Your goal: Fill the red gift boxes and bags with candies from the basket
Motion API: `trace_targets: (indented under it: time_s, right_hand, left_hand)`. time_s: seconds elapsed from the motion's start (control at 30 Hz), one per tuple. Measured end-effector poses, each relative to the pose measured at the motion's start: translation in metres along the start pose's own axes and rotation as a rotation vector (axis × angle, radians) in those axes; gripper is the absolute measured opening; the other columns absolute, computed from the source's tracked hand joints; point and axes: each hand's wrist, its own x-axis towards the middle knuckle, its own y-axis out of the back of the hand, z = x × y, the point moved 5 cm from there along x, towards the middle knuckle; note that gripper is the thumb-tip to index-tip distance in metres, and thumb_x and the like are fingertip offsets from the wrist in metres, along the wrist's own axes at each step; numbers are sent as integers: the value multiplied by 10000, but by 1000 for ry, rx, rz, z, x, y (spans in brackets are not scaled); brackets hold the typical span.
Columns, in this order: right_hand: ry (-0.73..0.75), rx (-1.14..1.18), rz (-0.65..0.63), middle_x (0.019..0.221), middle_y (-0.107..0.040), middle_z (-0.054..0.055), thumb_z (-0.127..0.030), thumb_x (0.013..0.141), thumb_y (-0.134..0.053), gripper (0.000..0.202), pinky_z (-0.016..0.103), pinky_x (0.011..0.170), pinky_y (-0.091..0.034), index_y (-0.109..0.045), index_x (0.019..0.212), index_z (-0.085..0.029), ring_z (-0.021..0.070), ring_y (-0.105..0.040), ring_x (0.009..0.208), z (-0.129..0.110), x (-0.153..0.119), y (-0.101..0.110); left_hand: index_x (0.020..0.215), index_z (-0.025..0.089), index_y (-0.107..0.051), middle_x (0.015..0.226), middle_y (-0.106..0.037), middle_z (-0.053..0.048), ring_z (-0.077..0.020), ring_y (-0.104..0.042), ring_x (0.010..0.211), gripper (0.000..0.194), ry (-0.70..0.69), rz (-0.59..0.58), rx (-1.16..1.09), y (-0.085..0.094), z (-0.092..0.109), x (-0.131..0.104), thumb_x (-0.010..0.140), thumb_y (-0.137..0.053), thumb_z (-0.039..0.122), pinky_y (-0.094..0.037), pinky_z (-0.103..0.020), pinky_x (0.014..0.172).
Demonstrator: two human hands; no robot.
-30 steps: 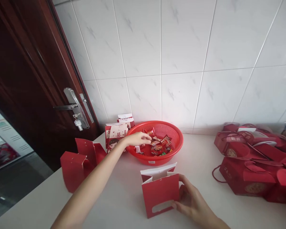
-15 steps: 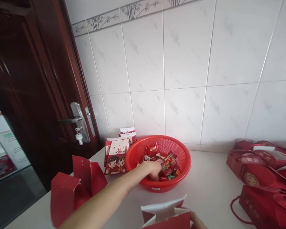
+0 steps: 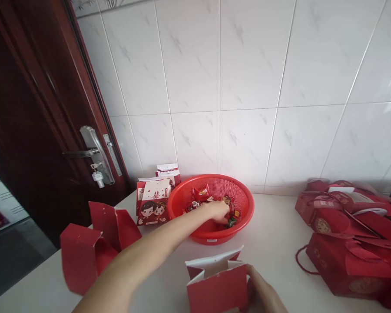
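While the left hand (image 3: 220,211) is lowered into the red basket (image 3: 249,208), its fingertips are hidden among wrapped sweets (image 3: 201,191), so whether its grip is together or apart cannot be told. In front of the basket, an open-topped red box (image 3: 218,289) is held upright by the right hand (image 3: 263,289), whose grip is clamped on the box's right side. Printed cartons (image 3: 154,208) are propped just left of the basket, on the bench (image 3: 272,243); farther left and nearer, two red folded boxes (image 3: 80,256) are placed. Well right of the basket, handled boxes (image 3: 345,256) are clustered.
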Motion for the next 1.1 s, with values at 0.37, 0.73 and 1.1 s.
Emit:
trace_targets:
  time_s: [0.37,0.73,1.1]
  right_hand:
    - [46,61,-44,885,-659,43,-619,782,-683,723,287,645,-486,-509,1364,-226,196,-611,719,-21,-3,3]
    - [55,65,16,1044,-699,68,-437,816,-695,612,300,711,-513,-504,1360,-230,198,-637,773,-33,-9,4]
    - [6,63,-24,1062,-680,85,-497,812,-722,676,308,707,-509,-475,1373,-212,194,-616,783,-27,-7,6]
  left_hand:
    - [663,199,-447,658,-477,29,-142,-470,636,214,-6,170,-446,28,-47,8,800,-547,330,-365,-263,611]
    - [625,211,-410,560,-337,57,-117,-319,523,401,59,125,-566,19,-65,15,768,-608,529,-265,-275,530]
    - [514,184,-491,509,-402,47,-124,-372,557,289,-25,246,-604,33,-57,11,737,-629,305,-298,-262,581]
